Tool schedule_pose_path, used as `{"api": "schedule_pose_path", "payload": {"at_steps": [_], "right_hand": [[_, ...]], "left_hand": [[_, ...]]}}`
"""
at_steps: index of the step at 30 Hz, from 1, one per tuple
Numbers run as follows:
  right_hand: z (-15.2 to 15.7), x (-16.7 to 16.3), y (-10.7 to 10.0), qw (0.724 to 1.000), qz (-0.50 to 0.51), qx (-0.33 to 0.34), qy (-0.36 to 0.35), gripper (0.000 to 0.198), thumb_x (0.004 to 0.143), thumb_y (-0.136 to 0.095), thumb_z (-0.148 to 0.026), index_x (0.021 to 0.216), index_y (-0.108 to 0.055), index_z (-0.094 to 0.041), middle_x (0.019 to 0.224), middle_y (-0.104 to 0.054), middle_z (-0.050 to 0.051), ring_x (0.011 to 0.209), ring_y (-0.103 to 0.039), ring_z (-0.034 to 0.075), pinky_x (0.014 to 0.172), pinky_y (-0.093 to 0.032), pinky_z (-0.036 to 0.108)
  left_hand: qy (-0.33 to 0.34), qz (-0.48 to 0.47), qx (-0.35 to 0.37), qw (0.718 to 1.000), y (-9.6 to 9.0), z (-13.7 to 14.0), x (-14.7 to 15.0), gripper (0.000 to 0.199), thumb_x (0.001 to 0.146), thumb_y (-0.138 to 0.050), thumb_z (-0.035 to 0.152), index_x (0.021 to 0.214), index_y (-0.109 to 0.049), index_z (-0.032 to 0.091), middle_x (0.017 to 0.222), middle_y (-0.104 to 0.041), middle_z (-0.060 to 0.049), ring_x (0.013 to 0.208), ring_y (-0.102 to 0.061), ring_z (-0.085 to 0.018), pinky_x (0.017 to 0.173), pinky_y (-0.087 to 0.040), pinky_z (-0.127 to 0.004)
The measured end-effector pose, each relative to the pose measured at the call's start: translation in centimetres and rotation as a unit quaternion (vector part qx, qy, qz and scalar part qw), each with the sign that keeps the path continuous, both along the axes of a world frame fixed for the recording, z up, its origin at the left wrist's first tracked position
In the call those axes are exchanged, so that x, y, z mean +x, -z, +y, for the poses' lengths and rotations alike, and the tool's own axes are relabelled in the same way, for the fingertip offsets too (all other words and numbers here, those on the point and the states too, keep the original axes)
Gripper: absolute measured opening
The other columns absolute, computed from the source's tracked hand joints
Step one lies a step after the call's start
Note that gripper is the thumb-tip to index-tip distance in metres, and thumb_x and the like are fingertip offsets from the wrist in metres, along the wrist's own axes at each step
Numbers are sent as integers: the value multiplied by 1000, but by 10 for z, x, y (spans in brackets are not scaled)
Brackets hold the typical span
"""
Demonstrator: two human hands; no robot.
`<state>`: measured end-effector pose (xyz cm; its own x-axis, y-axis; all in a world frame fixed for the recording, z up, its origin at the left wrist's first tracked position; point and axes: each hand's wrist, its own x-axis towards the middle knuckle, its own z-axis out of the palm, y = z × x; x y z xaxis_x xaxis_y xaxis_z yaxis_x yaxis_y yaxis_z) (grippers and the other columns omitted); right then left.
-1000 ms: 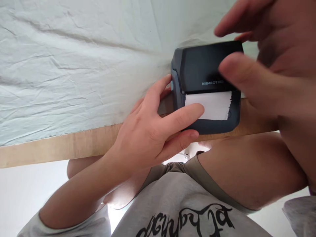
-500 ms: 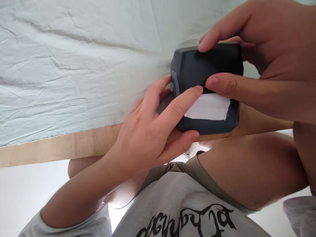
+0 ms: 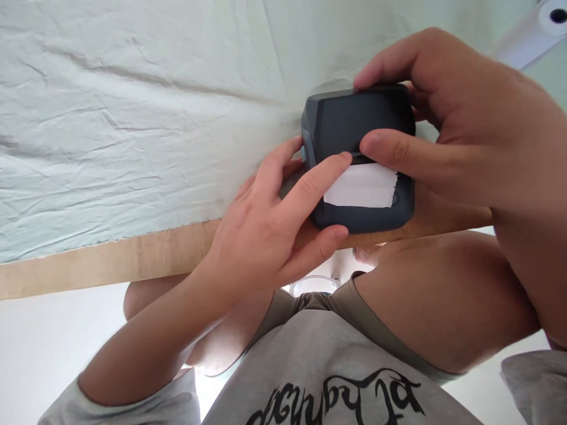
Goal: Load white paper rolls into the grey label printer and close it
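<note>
A small dark blue-black receipt printer (image 3: 345, 121) rests near the table edge, with a short white paper strip (image 3: 361, 188) sticking out of its slot. The strip's right end is jagged. From the left, my left hand (image 3: 261, 236) grips the printer's side, its index fingertip on the lid just above the paper and its thumb near the front edge. My right hand (image 3: 465, 118) holds the right side, thumb on the lid and index finger over the back edge. Its other fingers are partly hidden behind the printer.
A wrinkled pale green cloth (image 3: 155, 118) covers most of the table. Its bare wooden edge (image 3: 133, 260) runs along my side, above my legs. A white roll (image 3: 525, 44) with a dark core lies at the top right.
The printer and my right hand have shifted slightly left in view. The white roll at the top right has come into sight. Both hands keep their hold on the printer.
</note>
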<state>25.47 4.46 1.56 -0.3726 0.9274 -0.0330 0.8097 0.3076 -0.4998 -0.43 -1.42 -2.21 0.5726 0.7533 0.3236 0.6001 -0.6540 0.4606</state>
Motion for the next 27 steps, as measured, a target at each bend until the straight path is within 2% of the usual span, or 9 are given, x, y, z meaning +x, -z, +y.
{"api": "schedule_pose_path", "payload": {"at_steps": [3, 7, 9, 13, 17, 22, 27], "right_hand": [[-5, 5, 9, 1000, 16, -19, -6, 85, 96, -23, -94, 156, -43, -37, 130, -61, -3, 98, -55, 1, 90, -53, 30], [-10, 10, 11, 1000, 16, -5, -3, 88, 95, -24, -96, 157, -43, -37, 138, -58, -3, 106, -57, 3, 99, -53, 35], [-10, 12, 9, 1000, 4, 5, 16, 88, 95, -24, -96, 156, -46, -36, 128, -62, -1, 106, -57, 5, 99, -51, 37], [-6, 13, 8, 999, 6, -23, 28, 98, 88, -19, -104, 156, -44, -37, 98, -62, -2, 83, -53, 1, 83, -47, 34], [-3, 11, 8, 999, 10, -22, 24, 95, 89, -22, -102, 153, -46, -36, 91, -60, -3, 79, -51, -1, 82, -46, 32], [0, 10, 9, 999, 12, -19, 26, 96, 89, -20, -102, 153, -48, -35, 94, -63, -3, 83, -56, 1, 85, -48, 34], [-2, 10, 10, 999, 1, -41, 26, 100, 85, -18, -106, 151, -48, -36, 89, -67, -5, 73, -53, 0, 79, -48, 32]], "left_hand": [[1, 4, -18, 1000, 0, -1, -1, 74, 114, -47, 60, 169, -39, 11, 163, -54, -29, 146, -64, -39, 117, -60, -52], [-4, 19, -63, 998, 0, 0, -3, 85, 112, -47, 67, 174, -23, 15, 172, -47, -26, 161, -51, -39, 129, -51, -53], [-5, 26, -71, 997, 0, 0, -4, 87, 110, -47, 70, 175, -22, 17, 174, -46, -25, 163, -48, -41, 131, -49, -56], [-6, 36, -76, 996, 1, 0, -6, 89, 109, -48, 70, 176, -22, 18, 175, -44, -24, 162, -48, -43, 132, -47, -57], [-14, 48, -84, 995, -2, 0, -4, 90, 110, -44, 73, 175, -25, 13, 174, -45, -27, 164, -46, -41, 134, -45, -55], [-53, 63, -106, 991, -6, -1, 4, 97, 99, -69, 70, 171, -32, 17, 175, -47, -23, 163, -49, -40, 135, -45, -55], [-81, 63, -107, 989, -5, -1, 8, 101, 93, -78, 73, 169, -36, 21, 174, -50, -19, 160, -53, -40, 134, -48, -53]]}}
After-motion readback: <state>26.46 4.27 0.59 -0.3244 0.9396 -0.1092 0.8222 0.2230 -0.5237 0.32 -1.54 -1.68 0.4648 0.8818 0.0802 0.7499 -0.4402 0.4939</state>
